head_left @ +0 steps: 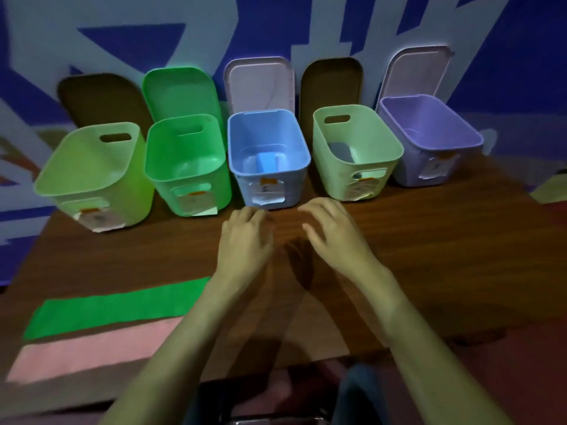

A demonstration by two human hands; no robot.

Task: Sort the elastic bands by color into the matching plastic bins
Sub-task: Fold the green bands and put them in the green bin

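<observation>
Left hand (245,240) palm down over the bench (429,256), fingers bent loosely downward, grasping nothing that shows. Fingertips close to the front of the blue bin (291,182), contact not clear. Right hand (334,234) just beside it, also palm down, fingers spread and relaxed, released, holding nothing. Small gap between the two hands, with their shadow on the wood below.

Directly behind the hands the blue bin, with a folded blue band (267,162) lying on its bottom. To its left the green bin (165,191), and further left the yellow-green bin (135,191). To the right of the blue one the pale green bin (337,179), with a grey-blue shape inside, too blurred to name, and last the purple bin (405,167). Paper labels (270,194) on the bin fronts, not readable. Behind the row five lids (181,93), leaning upright on the blue and white wall (276,26).

Far to the left, near the front edge of the bench, the green band (116,305) flat and stretched out. Pink band (92,351) just beside it on the near side, long edges touching. Both well apart from the hands and outside every bin.
</observation>
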